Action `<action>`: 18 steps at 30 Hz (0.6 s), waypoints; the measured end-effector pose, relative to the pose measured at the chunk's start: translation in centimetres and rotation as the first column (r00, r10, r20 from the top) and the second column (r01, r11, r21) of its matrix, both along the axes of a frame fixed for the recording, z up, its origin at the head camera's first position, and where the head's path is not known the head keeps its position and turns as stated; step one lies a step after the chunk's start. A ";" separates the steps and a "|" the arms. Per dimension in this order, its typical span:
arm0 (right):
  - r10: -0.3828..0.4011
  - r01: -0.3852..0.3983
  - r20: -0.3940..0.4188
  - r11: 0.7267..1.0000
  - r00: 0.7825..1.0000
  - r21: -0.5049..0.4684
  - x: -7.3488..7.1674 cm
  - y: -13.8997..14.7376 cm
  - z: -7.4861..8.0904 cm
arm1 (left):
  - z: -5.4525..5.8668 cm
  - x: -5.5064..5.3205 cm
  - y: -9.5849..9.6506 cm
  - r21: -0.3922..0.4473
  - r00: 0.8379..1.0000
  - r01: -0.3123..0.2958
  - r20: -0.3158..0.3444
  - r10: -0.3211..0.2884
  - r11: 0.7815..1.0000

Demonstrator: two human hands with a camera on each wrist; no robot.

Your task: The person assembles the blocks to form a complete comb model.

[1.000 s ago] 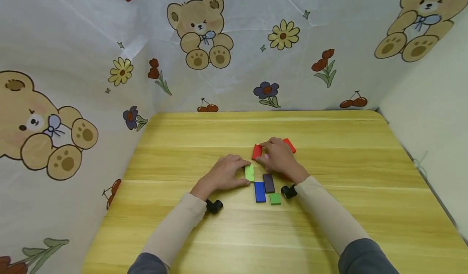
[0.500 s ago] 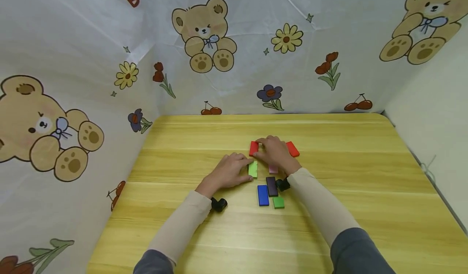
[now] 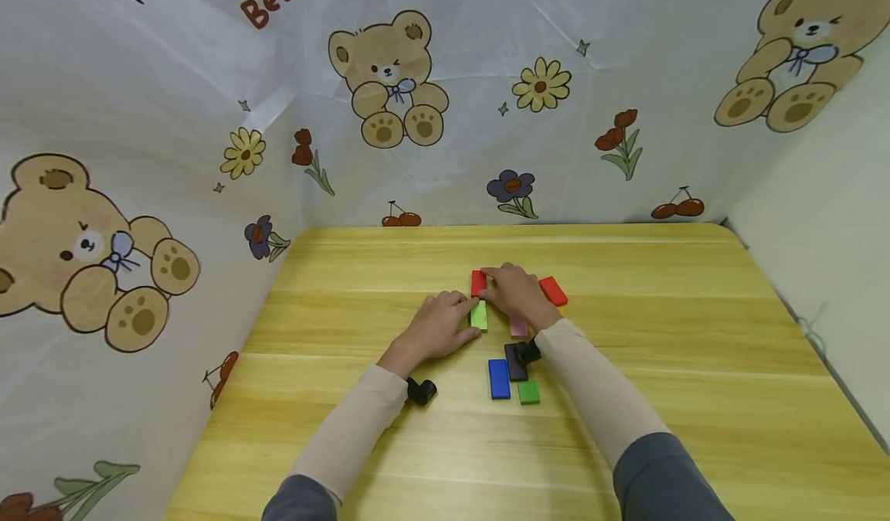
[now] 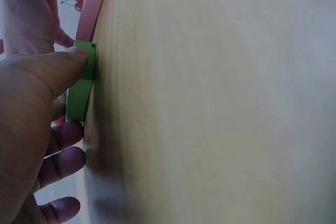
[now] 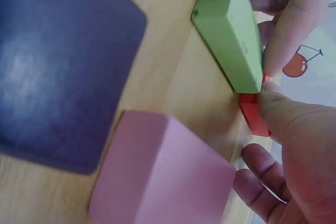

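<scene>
With thumb and index finger my left hand (image 3: 434, 326) pinches a light green block (image 3: 479, 317) lying on the table. Beyond it, my right hand (image 3: 516, 293) grips a red block (image 3: 477, 283) at its right side; its thumb reaches the joint between the two blocks. In the right wrist view, the red block (image 5: 253, 114) meets the end of the light green block (image 5: 228, 35), roughly in one line. A pink block (image 3: 518, 327) lies under the right wrist, partly hidden. The left wrist view shows the left thumb over the green block (image 4: 79, 98).
Nearer the person lie a dark purple block (image 3: 514, 362), a blue block (image 3: 498, 379) and a small green square block (image 3: 528, 393). A second red block (image 3: 554, 291) lies right of the right hand. A bear-print sheet (image 3: 445, 173) hangs behind the wooden table (image 3: 389, 459).
The right hand has drawn the red block leftward and straightened it, and it now meets the light green block's far end. The left hand keeps its pinch. The pink block shows more.
</scene>
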State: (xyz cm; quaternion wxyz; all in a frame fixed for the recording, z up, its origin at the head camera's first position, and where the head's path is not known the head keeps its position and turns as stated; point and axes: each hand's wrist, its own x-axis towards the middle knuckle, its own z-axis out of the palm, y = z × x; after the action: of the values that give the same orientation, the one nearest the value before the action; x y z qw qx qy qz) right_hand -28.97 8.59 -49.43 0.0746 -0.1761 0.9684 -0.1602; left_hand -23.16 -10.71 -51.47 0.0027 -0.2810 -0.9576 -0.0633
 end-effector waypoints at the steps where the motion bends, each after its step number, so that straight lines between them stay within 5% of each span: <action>1: -0.001 0.001 0.006 1.000 1.000 0.001 0.0 0.1 0.0 | 0.0 -0.1 0.1 -0.003 1.000 -0.004 0.002 0.004 1.000; 18: 0.008 -0.008 0.024 1.000 1.000 -0.007 0.2 0.3 0.2 | 0.0 -0.8 0.5 -0.008 1.000 -0.016 0.005 0.016 1.000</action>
State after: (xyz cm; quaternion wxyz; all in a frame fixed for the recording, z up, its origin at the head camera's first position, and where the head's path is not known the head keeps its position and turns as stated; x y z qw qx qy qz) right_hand -28.81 8.91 -49.22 0.0861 -0.1781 0.9662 -0.1653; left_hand -24.01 -10.26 -51.42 -0.0006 -0.2732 -0.9601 -0.0602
